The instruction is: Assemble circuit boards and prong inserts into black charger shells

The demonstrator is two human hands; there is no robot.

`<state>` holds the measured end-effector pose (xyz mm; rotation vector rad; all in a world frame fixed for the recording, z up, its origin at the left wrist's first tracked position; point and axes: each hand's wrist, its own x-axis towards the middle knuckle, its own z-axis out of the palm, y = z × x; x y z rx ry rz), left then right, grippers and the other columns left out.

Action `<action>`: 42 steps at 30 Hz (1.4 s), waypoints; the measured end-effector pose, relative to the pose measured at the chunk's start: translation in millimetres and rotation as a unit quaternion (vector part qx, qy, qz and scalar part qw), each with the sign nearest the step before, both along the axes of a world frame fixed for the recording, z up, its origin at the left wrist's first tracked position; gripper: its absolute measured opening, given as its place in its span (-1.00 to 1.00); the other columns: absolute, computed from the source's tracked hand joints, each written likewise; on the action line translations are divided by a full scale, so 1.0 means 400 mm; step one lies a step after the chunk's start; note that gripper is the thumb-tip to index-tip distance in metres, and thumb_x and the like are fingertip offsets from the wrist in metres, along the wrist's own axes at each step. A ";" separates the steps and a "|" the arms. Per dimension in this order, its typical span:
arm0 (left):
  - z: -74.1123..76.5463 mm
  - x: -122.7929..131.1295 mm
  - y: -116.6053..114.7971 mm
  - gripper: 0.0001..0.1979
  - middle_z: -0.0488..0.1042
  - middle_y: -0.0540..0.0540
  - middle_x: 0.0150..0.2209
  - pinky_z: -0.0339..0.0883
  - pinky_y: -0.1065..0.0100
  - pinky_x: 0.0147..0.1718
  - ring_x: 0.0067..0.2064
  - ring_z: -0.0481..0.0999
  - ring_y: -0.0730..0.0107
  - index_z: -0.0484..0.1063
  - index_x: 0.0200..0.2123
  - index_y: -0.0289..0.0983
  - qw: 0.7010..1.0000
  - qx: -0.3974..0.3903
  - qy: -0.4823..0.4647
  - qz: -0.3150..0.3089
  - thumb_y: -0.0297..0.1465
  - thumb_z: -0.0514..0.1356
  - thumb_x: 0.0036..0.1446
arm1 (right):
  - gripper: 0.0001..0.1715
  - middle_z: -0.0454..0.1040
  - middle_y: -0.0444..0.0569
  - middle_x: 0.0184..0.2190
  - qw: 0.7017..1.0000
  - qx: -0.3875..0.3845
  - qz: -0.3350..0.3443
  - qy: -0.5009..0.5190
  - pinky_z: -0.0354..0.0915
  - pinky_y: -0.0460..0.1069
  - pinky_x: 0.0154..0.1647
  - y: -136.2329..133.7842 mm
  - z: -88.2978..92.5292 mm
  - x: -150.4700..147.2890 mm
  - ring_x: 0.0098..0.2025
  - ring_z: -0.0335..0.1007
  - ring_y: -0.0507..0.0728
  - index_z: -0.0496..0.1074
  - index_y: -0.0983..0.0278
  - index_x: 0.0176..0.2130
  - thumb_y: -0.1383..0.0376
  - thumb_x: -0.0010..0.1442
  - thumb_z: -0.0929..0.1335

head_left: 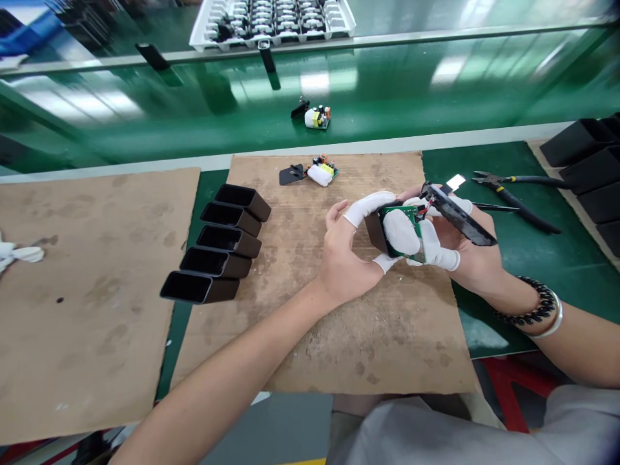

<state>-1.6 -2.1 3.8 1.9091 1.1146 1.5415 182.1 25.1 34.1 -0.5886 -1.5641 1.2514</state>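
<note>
My left hand (346, 248), white finger cots on its thumb and forefinger, grips a black plastic case (374, 234) from the left. Its open end faces right. My right hand (465, 252), also in finger cots, holds a green circuit board (411, 216) by its right side. White putty-like filler covers part of the board, and the board's left end sits at or partly inside the case mouth; how deep is hidden. A black end cap (462, 216) hangs by wires from the board, tilted above my right fingers.
Several empty black cases (225, 239) stand in a row on the cardboard (310, 349). Beyond lie two more wired boards (320, 173). Cutting pliers (513, 194) and dark tweezers (494, 207) are at right, near more black cases (591, 168). A white tray (271, 22) is at the back.
</note>
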 end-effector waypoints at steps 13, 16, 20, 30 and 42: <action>0.001 0.002 -0.002 -0.42 0.58 -0.16 0.13 0.31 -0.09 0.30 0.18 0.57 0.04 0.36 0.13 -0.13 1.000 0.011 0.005 0.003 -0.40 0.42 0.04 | -0.47 0.51 0.04 0.09 1.000 -0.001 0.000 -0.024 0.50 0.21 0.08 0.003 0.002 0.002 0.09 0.53 0.27 0.60 0.09 -0.12 0.14 -0.11 0.68; 0.003 0.006 -0.003 -0.43 0.58 -0.16 0.12 0.32 -0.10 0.30 0.20 0.55 0.02 0.37 0.11 -0.12 1.000 0.014 0.003 0.009 -0.42 0.41 0.02 | -0.47 0.50 0.02 0.10 1.000 -0.001 0.000 -0.020 0.50 0.20 0.06 0.001 0.002 0.002 0.05 0.54 0.25 0.61 0.08 -0.12 0.15 -0.11 0.68; 0.004 0.010 -0.005 -0.42 0.58 -0.17 0.11 0.33 -0.10 0.28 0.20 0.56 0.02 0.35 0.12 -0.12 1.000 0.021 0.002 0.016 -0.46 0.37 0.02 | -0.47 0.49 0.01 0.09 1.000 0.005 0.014 -0.013 0.46 0.20 0.14 -0.002 0.004 0.001 0.12 0.49 0.25 0.60 0.07 -0.08 0.23 -0.07 0.67; -0.007 0.011 -0.007 -0.38 0.55 -0.19 0.14 0.33 -0.08 0.27 0.20 0.55 -0.01 0.35 0.14 -0.12 0.999 0.041 -0.007 0.031 -0.42 0.41 -0.01 | -0.48 0.45 -0.03 0.09 0.999 0.037 0.025 -0.015 0.40 0.17 0.23 -0.002 -0.004 0.007 0.22 0.42 0.22 0.61 0.01 -0.02 0.31 0.02 0.63; -0.023 0.001 0.051 -0.26 0.53 -0.25 0.14 0.39 0.03 0.26 0.20 0.55 0.03 0.34 0.13 -0.25 0.967 -0.156 -0.195 0.045 -0.26 0.53 -0.10 | -0.10 0.39 -0.03 0.28 0.994 -0.029 -0.041 -0.100 0.52 0.15 0.10 0.098 0.033 0.016 0.18 0.49 0.25 0.36 -0.04 0.19 0.26 -0.07 0.65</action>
